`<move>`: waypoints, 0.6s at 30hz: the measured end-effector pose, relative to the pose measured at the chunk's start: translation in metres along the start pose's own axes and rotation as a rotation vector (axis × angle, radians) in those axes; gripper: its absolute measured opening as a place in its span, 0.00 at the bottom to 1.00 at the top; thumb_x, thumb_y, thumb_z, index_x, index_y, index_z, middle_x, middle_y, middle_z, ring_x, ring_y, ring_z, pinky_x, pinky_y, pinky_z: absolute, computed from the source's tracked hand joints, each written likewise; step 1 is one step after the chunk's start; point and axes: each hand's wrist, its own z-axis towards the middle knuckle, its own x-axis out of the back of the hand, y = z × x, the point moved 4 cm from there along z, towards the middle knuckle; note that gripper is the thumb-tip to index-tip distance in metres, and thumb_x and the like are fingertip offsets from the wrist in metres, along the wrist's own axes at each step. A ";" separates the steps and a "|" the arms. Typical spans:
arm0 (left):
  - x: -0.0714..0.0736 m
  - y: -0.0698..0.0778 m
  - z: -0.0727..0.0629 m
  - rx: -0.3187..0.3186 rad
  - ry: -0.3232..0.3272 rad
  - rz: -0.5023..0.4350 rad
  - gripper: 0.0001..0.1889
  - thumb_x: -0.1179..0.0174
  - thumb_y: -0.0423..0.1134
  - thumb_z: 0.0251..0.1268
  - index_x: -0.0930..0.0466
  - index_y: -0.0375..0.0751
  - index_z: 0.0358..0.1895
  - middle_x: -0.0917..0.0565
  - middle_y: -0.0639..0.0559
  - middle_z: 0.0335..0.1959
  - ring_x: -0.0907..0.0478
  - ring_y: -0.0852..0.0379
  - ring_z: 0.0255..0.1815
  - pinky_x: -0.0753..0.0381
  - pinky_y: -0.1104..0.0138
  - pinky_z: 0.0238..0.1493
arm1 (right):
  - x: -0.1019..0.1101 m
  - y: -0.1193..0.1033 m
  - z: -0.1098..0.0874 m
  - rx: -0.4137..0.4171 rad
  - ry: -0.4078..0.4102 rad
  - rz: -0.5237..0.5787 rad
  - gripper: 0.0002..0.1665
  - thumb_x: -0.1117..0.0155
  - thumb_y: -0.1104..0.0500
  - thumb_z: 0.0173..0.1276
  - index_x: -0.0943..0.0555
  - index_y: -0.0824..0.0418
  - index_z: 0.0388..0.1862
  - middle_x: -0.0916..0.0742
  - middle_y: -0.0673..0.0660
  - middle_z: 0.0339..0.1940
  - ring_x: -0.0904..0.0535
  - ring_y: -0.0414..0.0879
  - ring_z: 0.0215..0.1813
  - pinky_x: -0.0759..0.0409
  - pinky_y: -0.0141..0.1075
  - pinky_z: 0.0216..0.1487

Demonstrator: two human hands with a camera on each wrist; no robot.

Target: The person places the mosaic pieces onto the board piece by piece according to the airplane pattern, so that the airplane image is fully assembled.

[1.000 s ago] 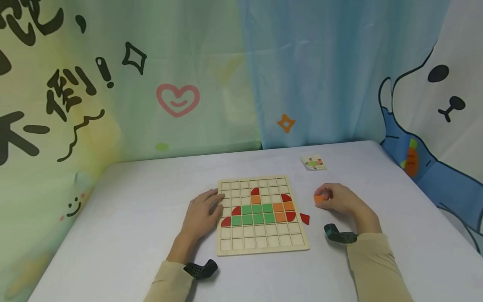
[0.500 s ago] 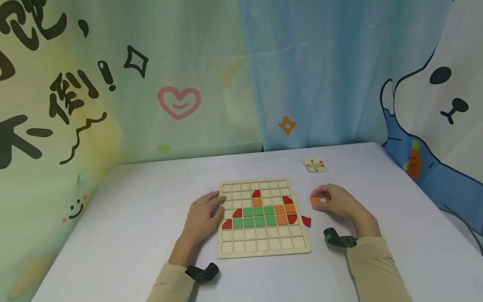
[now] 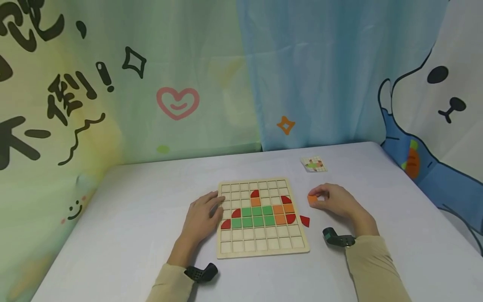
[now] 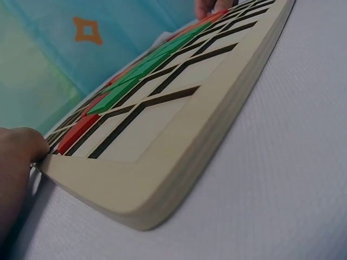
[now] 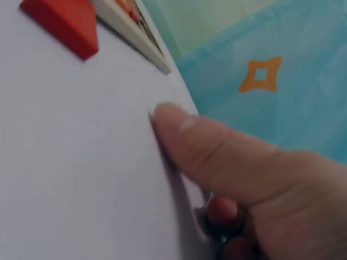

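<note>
Between the thumb and fingers of my right hand (image 3: 337, 204) is a small orange tile (image 3: 312, 199), pinched right of the board; in the right wrist view the thumb (image 5: 195, 141) hides it. My left hand (image 3: 201, 218) rests along the left edge of the wooden grid board (image 3: 263, 255), fingertips touching the frame. Green tiles (image 3: 258, 211) fill several middle cells. Orange squares (image 3: 280, 219) sit right of the green, and another orange square (image 3: 255, 201) stands above. Red rounded tiles (image 3: 225, 224) mark the outer ends. A loose red tile (image 3: 305, 221) lies by the board's right edge.
A small pattern card (image 3: 314, 164) lies at the back right of the white tabletop (image 3: 151, 188). Behind the table hangs a printed curtain (image 3: 211, 63). Dark wrist devices (image 3: 338, 238) are worn on both wrists.
My right hand has moved slightly left toward the board, carrying the orange tile. The left hand and the tiles on the board stay as they were.
</note>
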 end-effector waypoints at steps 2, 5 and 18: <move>0.001 -0.001 0.000 0.003 0.006 -0.003 0.18 0.48 0.46 0.68 0.22 0.53 0.58 0.26 0.52 0.66 0.33 0.51 0.69 0.36 0.50 0.69 | -0.001 0.001 0.002 0.005 0.007 -0.001 0.23 0.29 0.49 0.56 0.18 0.55 0.49 0.18 0.60 0.50 0.28 0.53 0.50 0.26 0.52 0.54; 0.000 -0.001 0.001 0.003 0.001 0.000 0.18 0.48 0.47 0.68 0.22 0.53 0.59 0.27 0.52 0.66 0.34 0.51 0.70 0.36 0.50 0.69 | -0.001 0.003 0.003 0.004 0.015 -0.007 0.25 0.29 0.45 0.55 0.18 0.55 0.50 0.19 0.60 0.50 0.29 0.53 0.49 0.26 0.51 0.53; -0.001 -0.001 0.000 0.010 -0.004 0.008 0.18 0.48 0.47 0.67 0.22 0.53 0.58 0.27 0.53 0.66 0.34 0.51 0.70 0.36 0.50 0.69 | 0.000 -0.010 0.001 0.046 0.011 0.020 0.27 0.27 0.43 0.53 0.18 0.55 0.49 0.19 0.55 0.42 0.30 0.48 0.43 0.31 0.36 0.39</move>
